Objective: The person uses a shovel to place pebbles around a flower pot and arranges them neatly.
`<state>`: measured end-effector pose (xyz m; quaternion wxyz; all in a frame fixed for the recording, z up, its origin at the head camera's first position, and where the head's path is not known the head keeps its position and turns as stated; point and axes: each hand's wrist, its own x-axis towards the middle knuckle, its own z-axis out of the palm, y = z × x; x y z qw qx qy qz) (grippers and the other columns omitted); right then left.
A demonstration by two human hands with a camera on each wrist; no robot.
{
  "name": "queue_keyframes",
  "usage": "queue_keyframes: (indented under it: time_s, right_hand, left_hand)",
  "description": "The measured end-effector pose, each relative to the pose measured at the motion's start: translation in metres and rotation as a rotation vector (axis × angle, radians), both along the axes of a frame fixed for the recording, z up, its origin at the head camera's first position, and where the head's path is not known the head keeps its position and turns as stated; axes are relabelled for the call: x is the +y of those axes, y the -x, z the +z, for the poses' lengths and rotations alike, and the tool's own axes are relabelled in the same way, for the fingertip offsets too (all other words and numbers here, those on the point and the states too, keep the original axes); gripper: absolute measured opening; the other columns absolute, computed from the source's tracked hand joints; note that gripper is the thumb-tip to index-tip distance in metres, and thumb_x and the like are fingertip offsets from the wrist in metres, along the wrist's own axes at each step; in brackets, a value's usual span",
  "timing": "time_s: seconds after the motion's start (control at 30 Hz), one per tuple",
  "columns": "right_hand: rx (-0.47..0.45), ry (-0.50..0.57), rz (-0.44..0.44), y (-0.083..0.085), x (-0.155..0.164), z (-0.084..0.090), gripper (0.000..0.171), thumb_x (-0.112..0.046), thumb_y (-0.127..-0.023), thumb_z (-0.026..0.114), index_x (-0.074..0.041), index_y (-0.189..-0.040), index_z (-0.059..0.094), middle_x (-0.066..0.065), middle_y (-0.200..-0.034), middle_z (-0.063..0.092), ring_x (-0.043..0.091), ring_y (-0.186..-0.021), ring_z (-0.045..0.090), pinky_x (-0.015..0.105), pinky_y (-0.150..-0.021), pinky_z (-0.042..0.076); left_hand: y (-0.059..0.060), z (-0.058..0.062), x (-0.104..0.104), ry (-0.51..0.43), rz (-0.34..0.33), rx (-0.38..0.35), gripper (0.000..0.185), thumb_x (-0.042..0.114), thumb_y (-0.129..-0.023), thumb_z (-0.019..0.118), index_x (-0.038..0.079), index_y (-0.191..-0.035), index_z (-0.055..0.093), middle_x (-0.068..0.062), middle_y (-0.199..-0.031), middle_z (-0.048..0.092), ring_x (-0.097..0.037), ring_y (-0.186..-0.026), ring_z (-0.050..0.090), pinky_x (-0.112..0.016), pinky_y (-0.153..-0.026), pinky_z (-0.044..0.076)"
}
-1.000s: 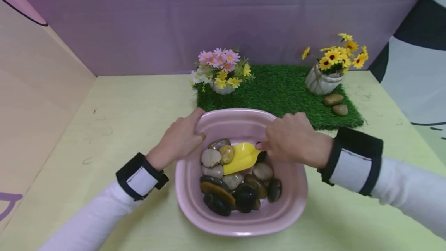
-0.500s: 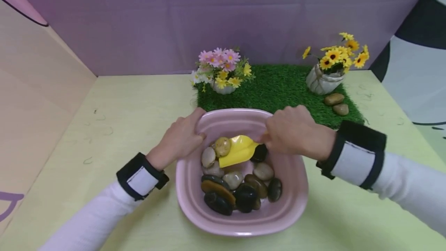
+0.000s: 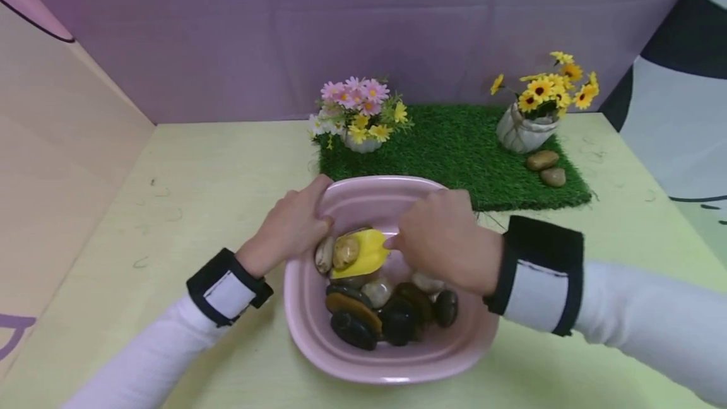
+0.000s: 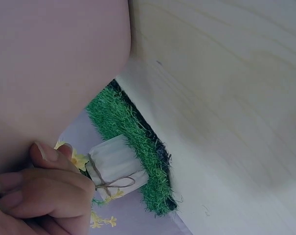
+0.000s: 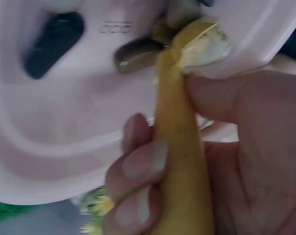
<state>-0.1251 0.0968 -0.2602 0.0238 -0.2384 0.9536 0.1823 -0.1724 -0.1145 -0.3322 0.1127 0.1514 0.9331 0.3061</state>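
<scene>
Yellow scoop (image 3: 361,254) sits inside the pink basin (image 3: 392,358), near its far-left wall, with a tan pebble (image 3: 345,251) riding on its blade. We see the right hand (image 3: 440,246) with fingers (image 5: 140,166) curled round the handle, wrist angled in from the right. Our left hand (image 3: 289,226) grips the basin's far-left rim, likely steadying it while the blade works among the stones (image 3: 386,314).
</scene>
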Motion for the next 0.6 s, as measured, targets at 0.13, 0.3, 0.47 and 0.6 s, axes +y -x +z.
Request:
queue_keyframes:
  time_s: [0.13,0.3,0.47,0.6]
  right_hand:
    - [0.107,-0.052,0.114,-0.004,-0.007,-0.001,0.065,-0.060,-0.091,0.057,-0.017,-0.047,0.037,-0.005,-0.047,0.027,0.009,-0.040,0.036,0.023,-0.035,0.038]
    - [-0.176,0.045,0.037,0.006,-0.001,-0.011,0.041,-0.050,-0.091,0.064,-0.016,-0.068,0.067,-0.004,-0.060,0.050,0.013,-0.052,0.051,0.030,-0.047,0.050]
    - [-0.334,0.202,-0.133,0.015,0.013,-0.021,0.045,-0.050,-0.094,0.059,-0.018,-0.061,0.061,0.001,-0.066,0.059,0.021,-0.066,0.058,0.054,-0.083,0.053]
    - [-0.307,0.206,-0.146,0.016,0.021,-0.021,0.042,-0.049,-0.093,0.061,-0.017,-0.066,0.060,0.005,-0.073,0.060,0.028,-0.079,0.060,0.053,-0.081,0.047]
  left_hand:
    - [0.000,0.000,-0.001,0.003,0.002,-0.001,0.048,0.017,-0.092,0.055,0.013,-0.138,0.042,-0.020,-0.104,0.068,-0.014,-0.050,0.064,-0.025,-0.039,0.054]
    - [0.000,0.001,-0.004,0.012,0.008,-0.003,0.048,0.018,-0.092,0.056,0.012,-0.138,0.042,-0.019,-0.101,0.069,-0.015,-0.050,0.064,-0.025,-0.039,0.054]
    - [0.001,0.000,-0.004,0.017,0.005,0.014,0.047,0.017,-0.091,0.056,0.013,-0.137,0.043,-0.019,-0.102,0.069,-0.016,-0.052,0.064,-0.025,-0.040,0.053]
    - [0.001,0.001,-0.002,-0.001,-0.006,-0.001,0.047,0.015,-0.091,0.055,0.013,-0.137,0.043,-0.019,-0.101,0.068,-0.016,-0.052,0.064,-0.025,-0.041,0.054]
